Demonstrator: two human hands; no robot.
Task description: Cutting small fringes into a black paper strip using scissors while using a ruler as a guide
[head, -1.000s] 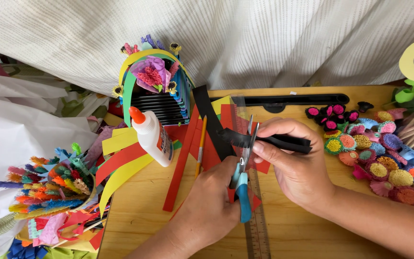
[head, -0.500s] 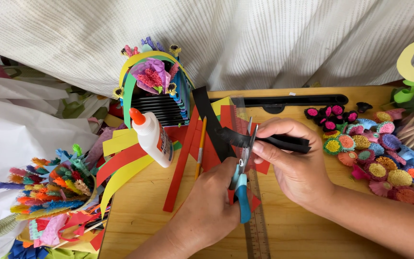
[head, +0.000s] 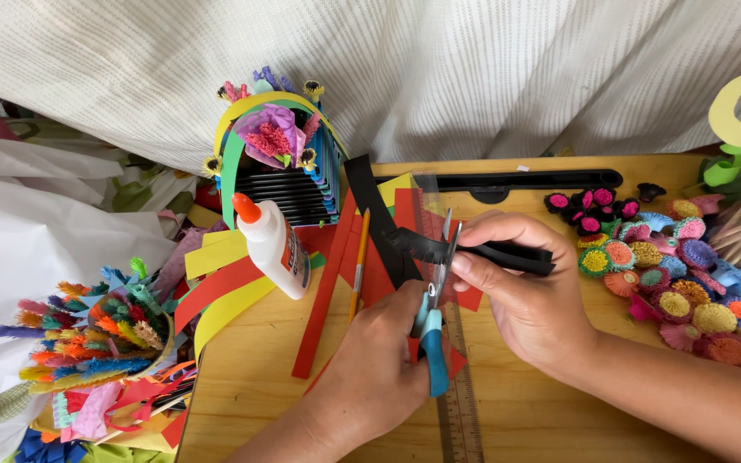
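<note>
Cutting step in hand: left hand (head: 370, 377) is closed around the blue-handled scissors (head: 433, 321), blades parted around the folded black paper strip (head: 473, 250), mid-table, just right of the red paper strips (head: 336, 274). Right hand (head: 521, 296) pinches that strip level, thumb on top. Judgement: next move calls for closing the blades squarely and keeping the strip taut. White glue bottle with orange cap (head: 274, 247) stands left.

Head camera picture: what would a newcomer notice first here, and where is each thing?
At the centre, the left hand works blue-handled scissors into a black paper strip that the right hand pinches. Left of the hands, a white glue bottle with an orange cap stands among red and yellow paper strips. Along the right edge lie many bright rolled paper flowers.
</note>
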